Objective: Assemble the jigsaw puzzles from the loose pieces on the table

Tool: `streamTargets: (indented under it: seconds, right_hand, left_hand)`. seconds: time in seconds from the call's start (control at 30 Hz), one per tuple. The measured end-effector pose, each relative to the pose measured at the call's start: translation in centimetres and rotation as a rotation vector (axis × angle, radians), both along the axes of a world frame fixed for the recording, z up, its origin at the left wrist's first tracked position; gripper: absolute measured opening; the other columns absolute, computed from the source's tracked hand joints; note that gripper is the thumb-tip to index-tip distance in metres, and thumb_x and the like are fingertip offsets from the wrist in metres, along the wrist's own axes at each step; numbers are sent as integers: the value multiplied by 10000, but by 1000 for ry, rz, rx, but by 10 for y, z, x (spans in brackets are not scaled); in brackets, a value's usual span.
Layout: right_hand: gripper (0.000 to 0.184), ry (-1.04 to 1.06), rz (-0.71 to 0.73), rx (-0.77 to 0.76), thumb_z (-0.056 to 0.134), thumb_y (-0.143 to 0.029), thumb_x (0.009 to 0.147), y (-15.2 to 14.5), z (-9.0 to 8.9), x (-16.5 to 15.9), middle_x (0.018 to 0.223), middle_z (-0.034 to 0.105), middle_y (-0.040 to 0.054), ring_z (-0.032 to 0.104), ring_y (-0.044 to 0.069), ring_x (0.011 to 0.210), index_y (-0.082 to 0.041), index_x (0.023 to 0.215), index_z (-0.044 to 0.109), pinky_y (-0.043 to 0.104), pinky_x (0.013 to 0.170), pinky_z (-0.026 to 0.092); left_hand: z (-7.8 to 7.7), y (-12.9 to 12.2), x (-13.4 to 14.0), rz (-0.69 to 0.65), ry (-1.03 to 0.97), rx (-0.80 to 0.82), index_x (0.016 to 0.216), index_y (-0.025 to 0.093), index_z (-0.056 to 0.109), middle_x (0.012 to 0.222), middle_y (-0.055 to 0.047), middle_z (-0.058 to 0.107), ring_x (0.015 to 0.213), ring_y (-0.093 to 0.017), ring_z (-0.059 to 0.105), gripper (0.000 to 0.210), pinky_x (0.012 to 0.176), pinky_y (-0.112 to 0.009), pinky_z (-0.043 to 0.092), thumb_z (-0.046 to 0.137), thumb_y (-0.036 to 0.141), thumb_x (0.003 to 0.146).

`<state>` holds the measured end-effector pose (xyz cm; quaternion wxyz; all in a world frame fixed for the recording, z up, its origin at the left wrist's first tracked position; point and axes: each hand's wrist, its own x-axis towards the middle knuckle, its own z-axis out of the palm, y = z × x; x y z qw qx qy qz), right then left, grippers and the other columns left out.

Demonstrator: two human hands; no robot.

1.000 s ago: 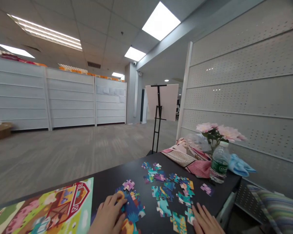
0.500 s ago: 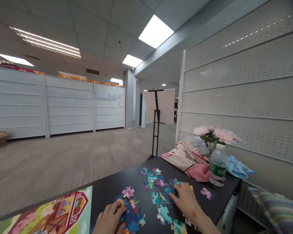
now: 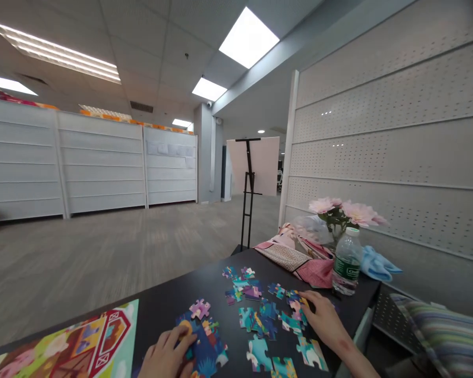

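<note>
My left hand (image 3: 167, 353) rests at the left edge of a joined section of blue jigsaw puzzle (image 3: 207, 349), its fingers stretched over it and holding nothing. A purple puzzle piece (image 3: 199, 309) lies at the top of that section. My right hand (image 3: 324, 316) is at the right of the loose pieces, fingers apart, the fingertips touching or just above colourful pieces (image 3: 295, 307). Teal pieces (image 3: 259, 353) and dark blue pieces (image 3: 265, 320) lie between the hands. A further group with a purple piece (image 3: 252, 292) sits farther back.
A farm picture board (image 3: 102, 341) lies at the left of the black table (image 3: 165, 299). A water bottle (image 3: 347, 262), pink flowers (image 3: 358, 211), a pink patterned cloth (image 3: 291, 257) and a blue cloth (image 3: 378, 262) stand at the back right. A striped cushion (image 3: 445, 331) is beyond the right edge.
My right hand has moved right, off the middle pieces, uncovering several of them; it now covers the area of the lone purple piece. My left hand stays on its section. The view has shifted slightly.
</note>
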<state>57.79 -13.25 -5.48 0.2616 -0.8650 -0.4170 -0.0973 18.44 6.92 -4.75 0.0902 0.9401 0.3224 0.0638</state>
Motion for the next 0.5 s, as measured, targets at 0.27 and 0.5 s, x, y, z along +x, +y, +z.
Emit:
streamTargets:
  seconds: [0.27,0.5]
  right_hand:
    - [442,9,6,22,429,-214,738,0,-10,-4,1122,747,81,652,279,1051,-198,1062,728,392,962,441]
    - [389,24,-12,56,408,-245,806,-1,-7,-8,1082,751,98,648,281,1038,-190,998,742,387,956,431]
  left_hand:
    - [-4,2,-4,-49,-57,33,1324,325,635,1412,-64,586,1286,-282,542,460,961,-389,488,504,299,884]
    - [-12,4,-7,-58,-125,48,1305,342,641,1404,-53,592,1283,-282,542,430,953,-380,494,544,293,889]
